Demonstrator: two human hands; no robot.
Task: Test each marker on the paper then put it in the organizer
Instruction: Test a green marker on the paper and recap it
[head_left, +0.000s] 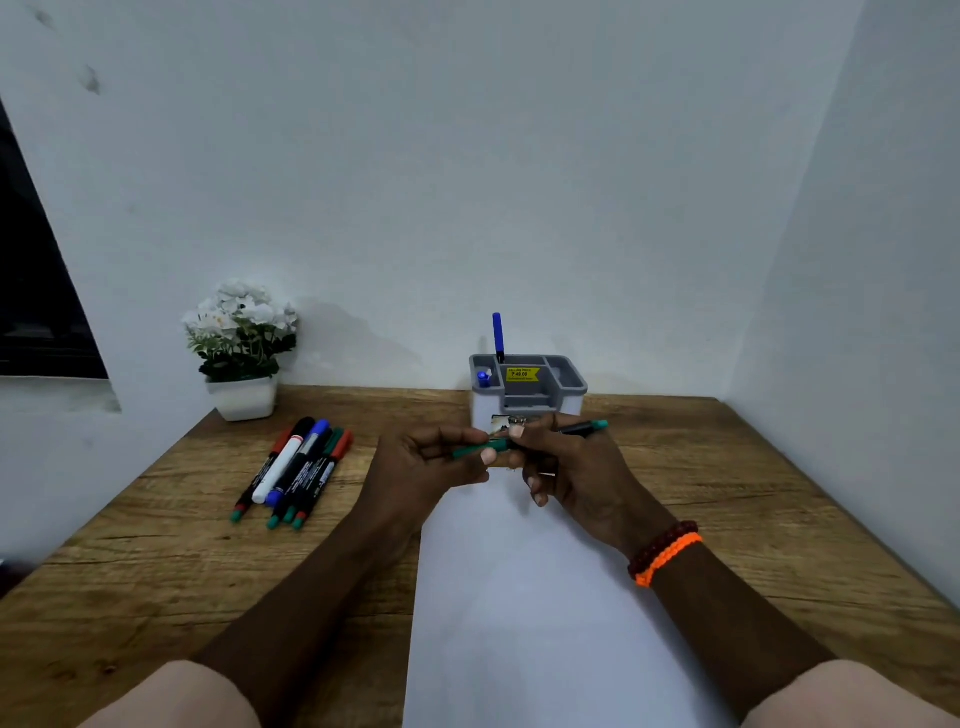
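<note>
Two hands share one green marker (524, 440) above the paper (519, 597), before the organizer (527, 387): left hand (434, 462) pinching its green cap end, right hand (566, 465) closed around the black barrel.

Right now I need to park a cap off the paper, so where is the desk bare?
Bare wood lies right of the paper, between it and the right wall, and in front of the organizer on that side. Left of the paper, the near strip is free. It is crowded further back on the left, by the marker pile and flower pot.
</note>
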